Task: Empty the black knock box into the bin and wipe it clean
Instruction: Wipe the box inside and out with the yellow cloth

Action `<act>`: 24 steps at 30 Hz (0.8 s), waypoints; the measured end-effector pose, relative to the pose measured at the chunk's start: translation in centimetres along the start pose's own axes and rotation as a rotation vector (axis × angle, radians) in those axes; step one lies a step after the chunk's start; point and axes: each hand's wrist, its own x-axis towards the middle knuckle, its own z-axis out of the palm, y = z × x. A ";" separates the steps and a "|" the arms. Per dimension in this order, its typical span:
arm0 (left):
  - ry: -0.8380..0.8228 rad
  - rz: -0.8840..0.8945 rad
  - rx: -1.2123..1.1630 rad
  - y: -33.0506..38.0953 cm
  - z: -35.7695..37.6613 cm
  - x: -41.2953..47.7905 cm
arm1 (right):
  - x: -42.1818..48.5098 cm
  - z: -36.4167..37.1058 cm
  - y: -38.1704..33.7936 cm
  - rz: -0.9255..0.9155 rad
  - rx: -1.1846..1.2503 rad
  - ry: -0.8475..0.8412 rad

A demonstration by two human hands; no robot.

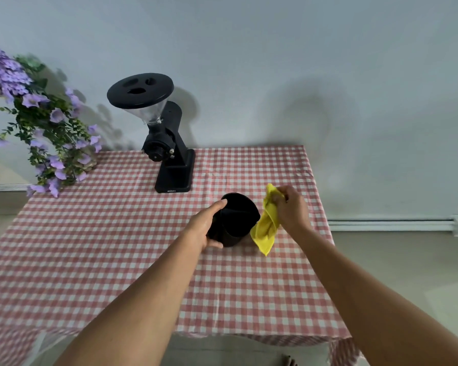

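Note:
The black knock box [239,217], a round open-topped cup with a bar across its mouth, stands on the checked tablecloth right of centre. My left hand [205,225] wraps around its left side and grips it. My right hand [291,208] is just right of the box and pinches a yellow cloth [266,227], which hangs down beside the box's right wall and touches the table. No bin is in view.
A black coffee grinder [167,143] with a clear hopper stands at the table's back. Purple flowers [45,128] overhang the back left corner. The red-and-white checked table [117,247] ends close to my right hand, with floor beyond.

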 end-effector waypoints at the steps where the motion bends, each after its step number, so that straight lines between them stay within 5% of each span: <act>1: -0.015 0.008 0.024 0.0 -0.1 0.0 | 0.3 0.2 -0.2 0.005 0.001 -0.036; 6: -0.049 0.075 0.125 -0.1 -0.2 0.0 | 0.5 2.3 0.5 0.035 -0.250 -0.344; 11: -0.043 0.078 0.087 -0.6 -0.7 0.3 | -0.5 3.0 0.7 0.081 -0.314 -0.271; 18: -0.028 0.029 -0.076 -1.5 -1.8 0.8 | -1.7 2.8 1.2 0.238 0.051 -0.360; 24: 0.109 0.110 -0.019 -1.3 -2.1 1.1 | -2.1 4.0 1.0 0.254 0.163 -0.275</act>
